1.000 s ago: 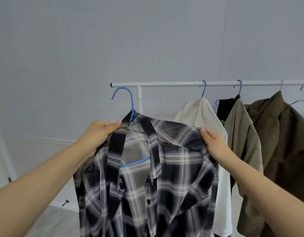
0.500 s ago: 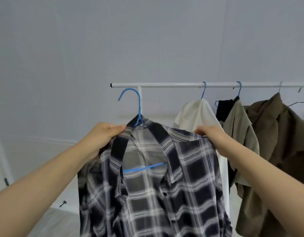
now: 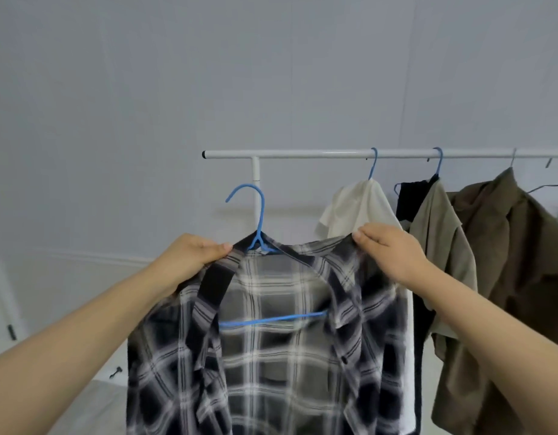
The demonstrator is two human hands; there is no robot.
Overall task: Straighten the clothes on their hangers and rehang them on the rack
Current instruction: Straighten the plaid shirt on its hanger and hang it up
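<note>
A black-and-white plaid shirt (image 3: 271, 356) hangs open on a blue hanger (image 3: 258, 215), held in front of me below the white rack rail (image 3: 302, 154). The hanger's hook is free of the rail, just left of the rack's upright post. My left hand (image 3: 189, 257) grips the shirt's left shoulder beside the collar. My right hand (image 3: 387, 249) pinches the right shoulder seam. The hanger's blue bottom bar (image 3: 271, 320) shows inside the open front.
On the rail to the right hang a cream shirt (image 3: 359, 208), a black garment (image 3: 409, 196), a khaki shirt (image 3: 440, 243) and an olive-brown jacket (image 3: 516, 246), several on blue hangers. A pale wall stands close behind; the rack's left rail end is bare.
The shirt and hanger have shifted right and slightly up toward the rail. My right hand moved up onto the shoulder top, spreading the shirt flatter on the hanger.
</note>
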